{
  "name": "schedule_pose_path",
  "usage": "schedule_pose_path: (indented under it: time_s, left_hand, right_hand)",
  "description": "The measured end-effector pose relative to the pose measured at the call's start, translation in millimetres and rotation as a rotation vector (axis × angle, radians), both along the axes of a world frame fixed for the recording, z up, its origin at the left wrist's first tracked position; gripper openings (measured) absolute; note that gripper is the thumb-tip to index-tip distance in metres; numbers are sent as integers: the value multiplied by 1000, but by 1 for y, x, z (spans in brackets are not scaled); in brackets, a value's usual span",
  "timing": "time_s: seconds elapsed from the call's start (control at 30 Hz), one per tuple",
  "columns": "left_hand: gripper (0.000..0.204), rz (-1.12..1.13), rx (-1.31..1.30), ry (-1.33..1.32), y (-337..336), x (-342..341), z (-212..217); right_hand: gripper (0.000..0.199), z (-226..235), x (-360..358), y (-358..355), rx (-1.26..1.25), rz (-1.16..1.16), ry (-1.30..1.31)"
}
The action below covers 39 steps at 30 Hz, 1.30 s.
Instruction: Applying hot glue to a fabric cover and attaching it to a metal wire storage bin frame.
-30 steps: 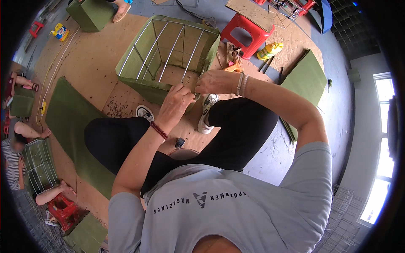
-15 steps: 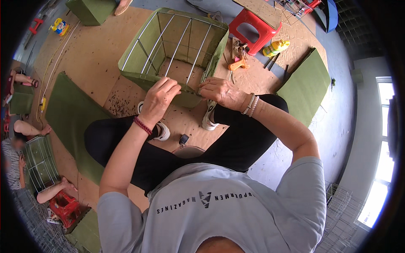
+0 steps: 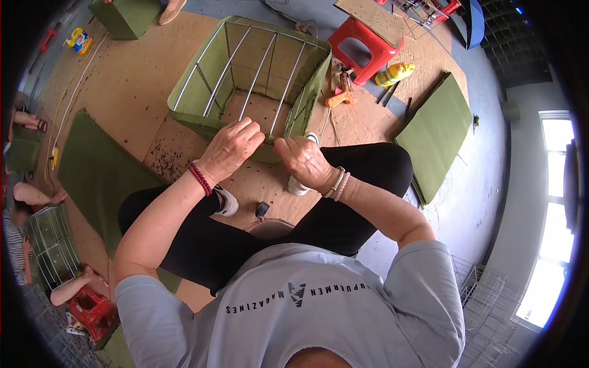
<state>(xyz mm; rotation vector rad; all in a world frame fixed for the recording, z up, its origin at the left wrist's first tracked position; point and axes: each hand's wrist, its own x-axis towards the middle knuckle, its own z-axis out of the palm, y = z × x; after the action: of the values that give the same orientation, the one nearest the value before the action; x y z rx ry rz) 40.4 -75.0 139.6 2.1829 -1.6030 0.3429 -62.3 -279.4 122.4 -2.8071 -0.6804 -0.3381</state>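
A wire-frame box (image 3: 257, 67) covered in green fabric sits on the plywood floor in front of me. My left hand (image 3: 232, 147) is closed on the near rim of the box, a red bead bracelet on its wrist. My right hand (image 3: 304, 161) is closed on the same near rim just to the right, pale bracelets on its wrist. The two hands almost touch. What lies under the fingers is hidden. My legs in black trousers are folded under my arms.
Green fabric panels lie at left (image 3: 92, 172) and right (image 3: 435, 135). A red stool (image 3: 362, 43), an orange glue gun (image 3: 337, 98) and a yellow bottle (image 3: 396, 73) sit beyond the box. Other people work at far left (image 3: 24, 202). Wire racks (image 3: 485, 306) stand at lower right.
Both hands have come down from above the box onto its near rim and closed together. The view has tilted, so the box sits more centred.
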Motion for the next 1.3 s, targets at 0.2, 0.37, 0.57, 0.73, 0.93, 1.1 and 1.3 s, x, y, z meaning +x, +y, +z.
schedule_pose_path:
  time_s: [0.2,0.37,0.57,0.73,0.93,1.1,1.3]
  left_hand:
    - [7,68,-80,49,1,-7,-2]
    - [9,84,-82,81,2,-8,-5]
    - [10,92,-57,68,1,-9,-6]
    - [12,85,-134,-1,3,-9,-10]
    - [16,71,-137,-23,0,-10,-14]
    - [17,98,-111,-1,1,-9,-12]
    - [14,194,-159,62,-20,-22,-7]
  right_hand:
    - [14,33,28,-28,288,-97,-49]
    - [36,44,74,-78,228,-676,211]
    - [44,5,94,-95,460,-681,463]
    - [41,-9,98,-95,384,-699,339]
    - [62,-2,87,-82,592,-814,541]
    - [60,-23,59,-70,240,-598,300]
    - [55,-11,98,-77,161,-379,161]
